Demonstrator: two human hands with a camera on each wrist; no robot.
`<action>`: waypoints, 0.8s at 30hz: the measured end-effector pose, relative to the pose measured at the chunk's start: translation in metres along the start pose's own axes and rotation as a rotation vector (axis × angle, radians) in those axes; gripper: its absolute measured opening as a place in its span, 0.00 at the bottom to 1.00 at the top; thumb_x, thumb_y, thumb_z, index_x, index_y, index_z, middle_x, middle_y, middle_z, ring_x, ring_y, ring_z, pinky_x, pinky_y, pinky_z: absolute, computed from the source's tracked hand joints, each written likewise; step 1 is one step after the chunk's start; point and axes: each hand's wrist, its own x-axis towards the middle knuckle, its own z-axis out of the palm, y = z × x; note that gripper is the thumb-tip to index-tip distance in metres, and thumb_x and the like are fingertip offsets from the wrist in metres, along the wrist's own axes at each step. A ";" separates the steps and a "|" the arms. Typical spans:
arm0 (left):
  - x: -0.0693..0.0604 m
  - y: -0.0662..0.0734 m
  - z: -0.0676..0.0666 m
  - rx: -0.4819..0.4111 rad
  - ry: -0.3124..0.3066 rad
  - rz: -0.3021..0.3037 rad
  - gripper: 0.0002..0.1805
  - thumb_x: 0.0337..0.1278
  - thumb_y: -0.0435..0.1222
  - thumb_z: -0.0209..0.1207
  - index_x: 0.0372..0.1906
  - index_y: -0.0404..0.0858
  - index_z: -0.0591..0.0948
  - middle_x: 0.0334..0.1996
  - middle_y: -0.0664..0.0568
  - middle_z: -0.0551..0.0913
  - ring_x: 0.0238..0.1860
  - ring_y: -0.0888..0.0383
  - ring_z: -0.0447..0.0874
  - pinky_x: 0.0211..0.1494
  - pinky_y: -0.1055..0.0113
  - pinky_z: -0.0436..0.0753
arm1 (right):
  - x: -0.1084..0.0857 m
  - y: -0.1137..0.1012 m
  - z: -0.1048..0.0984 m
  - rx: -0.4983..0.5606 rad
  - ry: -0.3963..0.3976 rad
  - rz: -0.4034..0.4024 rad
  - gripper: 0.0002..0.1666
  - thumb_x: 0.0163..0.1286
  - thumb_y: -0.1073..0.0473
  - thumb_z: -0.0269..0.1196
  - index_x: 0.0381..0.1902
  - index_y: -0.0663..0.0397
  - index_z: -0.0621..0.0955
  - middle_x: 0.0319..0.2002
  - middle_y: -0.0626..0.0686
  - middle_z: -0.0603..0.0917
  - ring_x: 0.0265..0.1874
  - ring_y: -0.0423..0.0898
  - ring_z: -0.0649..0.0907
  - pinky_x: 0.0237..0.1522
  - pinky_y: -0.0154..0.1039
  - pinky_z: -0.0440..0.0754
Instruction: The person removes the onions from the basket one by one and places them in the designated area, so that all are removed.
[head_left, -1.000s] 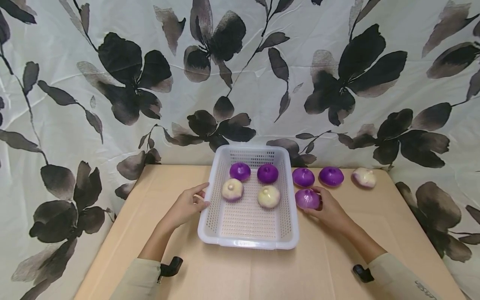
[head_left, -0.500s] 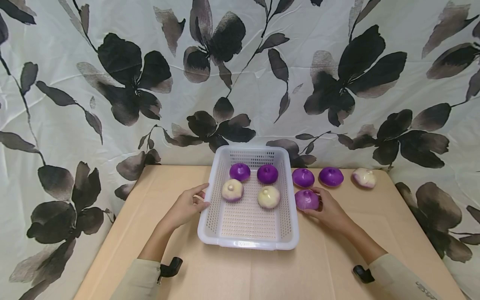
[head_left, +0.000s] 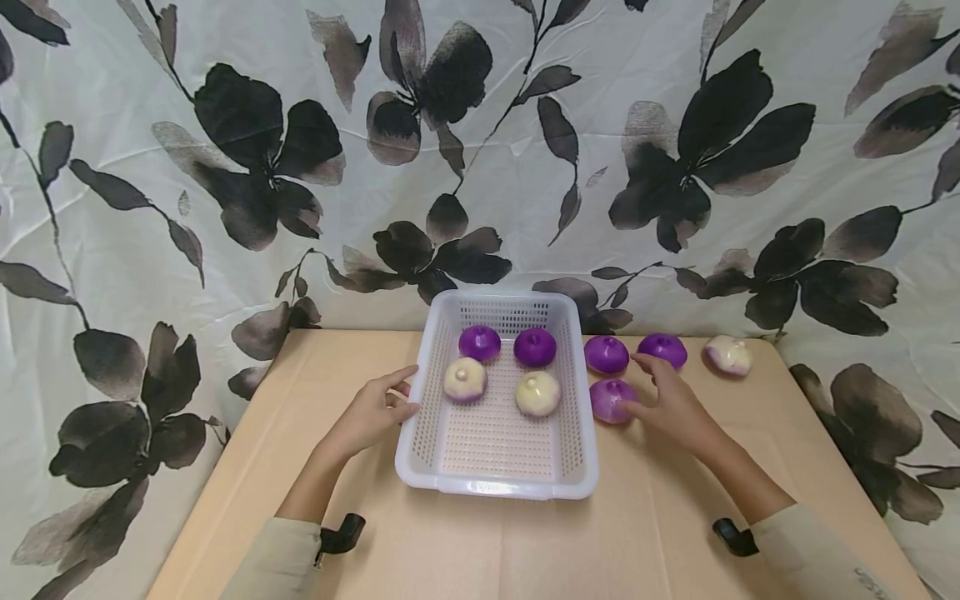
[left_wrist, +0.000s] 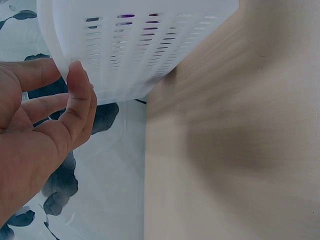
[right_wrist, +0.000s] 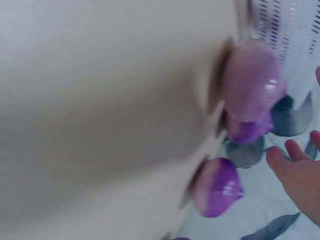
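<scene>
My left hand [head_left: 375, 412] holds the left rim of a white perforated plastic basket [head_left: 498, 486]; in the left wrist view the rim lies between the thumb and a finger. Inside the basket are two purple onions [head_left: 536, 347] and two pale onions [head_left: 537, 394]. To the right of the basket, my right hand [head_left: 675, 410] spreads its thumb and fingers beside a purple onion [head_left: 610, 401] on the table. The thumb tip overlaps that onion's edge; contact is unclear. In the right wrist view the fingers of the right hand [right_wrist: 300, 180] stand apart from the onions.
Behind the near onion lie two more purple onions [head_left: 607, 355], [head_left: 667, 348] and a white-and-purple onion [head_left: 727, 357] by the far right edge. The light wooden table [head_left: 480, 550] ends at a floral cloth [head_left: 555, 200]. Black wrist cameras [head_left: 342, 533] sit on both sleeves.
My right hand has let go of the near purple onion, opened its fingers and drawn back slightly right. That onion stays beside the basket. My left hand and the basket have not moved.
</scene>
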 end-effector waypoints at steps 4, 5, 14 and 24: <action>-0.001 0.000 0.000 0.000 0.002 -0.003 0.37 0.65 0.27 0.62 0.77 0.28 0.64 0.51 0.34 0.77 0.36 0.55 0.82 0.36 0.69 0.84 | 0.008 -0.016 -0.005 0.002 0.047 -0.079 0.49 0.63 0.58 0.76 0.74 0.68 0.64 0.70 0.70 0.69 0.69 0.71 0.71 0.69 0.66 0.70; -0.001 0.000 0.000 0.001 0.003 -0.004 0.37 0.65 0.27 0.62 0.77 0.28 0.64 0.51 0.34 0.77 0.36 0.55 0.82 0.35 0.70 0.84 | 0.010 -0.020 -0.006 0.010 0.050 -0.098 0.49 0.62 0.58 0.76 0.74 0.67 0.64 0.70 0.69 0.70 0.69 0.70 0.71 0.69 0.66 0.71; 0.000 -0.002 0.001 0.006 0.003 0.000 0.36 0.65 0.27 0.62 0.76 0.27 0.64 0.51 0.33 0.77 0.35 0.56 0.82 0.36 0.67 0.85 | 0.028 -0.060 -0.004 0.045 -0.039 -0.123 0.55 0.61 0.52 0.78 0.77 0.62 0.61 0.75 0.65 0.66 0.74 0.67 0.67 0.69 0.66 0.71; 0.002 0.000 0.001 0.004 0.008 -0.006 0.36 0.65 0.27 0.62 0.76 0.27 0.65 0.50 0.34 0.77 0.36 0.55 0.83 0.38 0.63 0.87 | 0.051 -0.087 0.007 -0.013 -0.166 -0.184 0.57 0.60 0.50 0.78 0.79 0.58 0.60 0.75 0.65 0.66 0.73 0.65 0.70 0.69 0.64 0.72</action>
